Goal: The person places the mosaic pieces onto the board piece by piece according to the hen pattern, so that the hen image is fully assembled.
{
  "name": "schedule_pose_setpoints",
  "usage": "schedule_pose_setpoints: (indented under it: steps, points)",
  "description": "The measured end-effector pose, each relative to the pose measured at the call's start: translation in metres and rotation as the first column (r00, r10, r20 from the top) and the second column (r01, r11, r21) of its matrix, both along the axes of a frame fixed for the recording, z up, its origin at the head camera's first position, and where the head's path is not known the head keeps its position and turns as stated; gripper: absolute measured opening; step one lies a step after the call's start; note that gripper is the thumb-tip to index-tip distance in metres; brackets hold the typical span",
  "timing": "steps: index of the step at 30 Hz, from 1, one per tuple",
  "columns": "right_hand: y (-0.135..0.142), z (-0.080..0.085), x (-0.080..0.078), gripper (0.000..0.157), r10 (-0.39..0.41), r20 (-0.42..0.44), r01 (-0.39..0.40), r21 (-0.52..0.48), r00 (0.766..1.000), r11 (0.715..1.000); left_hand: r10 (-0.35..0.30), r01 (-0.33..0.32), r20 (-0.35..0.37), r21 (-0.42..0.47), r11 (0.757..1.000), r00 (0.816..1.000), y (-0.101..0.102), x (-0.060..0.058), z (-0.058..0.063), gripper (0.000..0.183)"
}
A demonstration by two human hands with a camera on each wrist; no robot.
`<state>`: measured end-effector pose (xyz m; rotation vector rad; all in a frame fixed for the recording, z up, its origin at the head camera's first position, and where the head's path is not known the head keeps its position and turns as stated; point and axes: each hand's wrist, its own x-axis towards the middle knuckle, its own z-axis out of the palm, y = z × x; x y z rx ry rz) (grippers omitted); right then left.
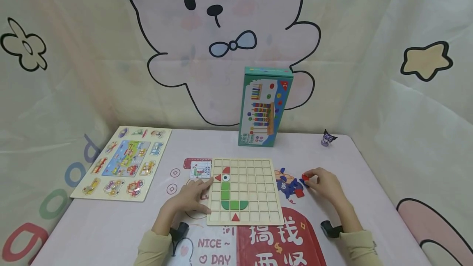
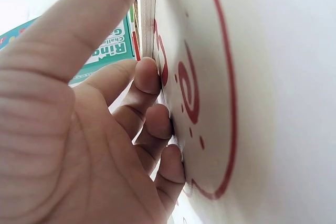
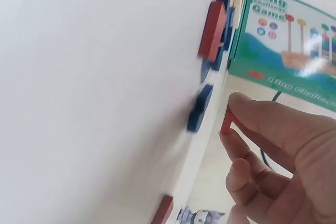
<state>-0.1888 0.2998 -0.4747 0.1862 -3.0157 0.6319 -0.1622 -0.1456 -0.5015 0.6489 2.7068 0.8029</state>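
My right hand (image 1: 325,184) pinches a small red piece (image 3: 227,121) between thumb and index finger, just above the table to the right of the grid board. Beside it lie a red square (image 1: 299,193) and several blue pieces (image 1: 284,186). The wooden grid board (image 1: 258,192) lies flat, with a bird-like figure of green pieces (image 1: 225,195), red pieces and an eye piece (image 1: 226,177) in its cells. A red triangle (image 1: 235,217) sits in the bottom row. At the board's left edge, my left hand (image 1: 186,198) touches the rim with thumb and index finger, its other fingers loosely bent.
A pattern card (image 1: 201,169) lies at the board's upper left. Further left is a wooden picture puzzle (image 1: 150,192). The green Ring Game box (image 1: 264,108) stands upright at the back, and a small dark figurine (image 1: 327,138) stands at the back right.
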Motion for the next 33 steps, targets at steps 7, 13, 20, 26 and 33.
schedule_pose_setpoints:
  steps: [7, 13, 20, 26, 33]
  points:
    - [-0.026, 0.009, 0.007, 0.026, 0.029, -0.026, -0.03, -0.013, 0.999, 0.999, -0.008, 0.008, 0.006, 0.011, 1.0, 1.0, 0.0, 0.001, 0.0, 0.099]
    - [-0.05, 0.017, 0.01, 0.028, 0.062, -0.039, -0.063, -0.018, 0.997, 0.998, -0.002, 0.002, 0.011, 0.011, 1.0, 1.0, -0.001, 0.001, -0.002, 0.099]
    - [-0.072, 0.014, 0.013, 0.027, 0.114, -0.072, -0.116, -0.025, 0.991, 0.993, 0.0, 0.0, 0.006, 0.007, 1.0, 1.0, -0.001, 0.001, -0.002, 0.099]
    - [-0.089, 0.012, 0.017, 0.025, 0.164, -0.076, -0.167, -0.039, 0.983, 0.985, 0.0, 0.0, 0.004, 0.006, 1.0, 1.0, -0.001, 0.002, 0.0, 0.099]
    - [-0.108, 0.014, 0.022, 0.024, 0.205, -0.077, -0.208, -0.038, 0.976, 0.977, -0.02, 0.02, -0.003, 0.012, 1.0, 1.0, -0.001, 0.001, 0.0, 0.099]
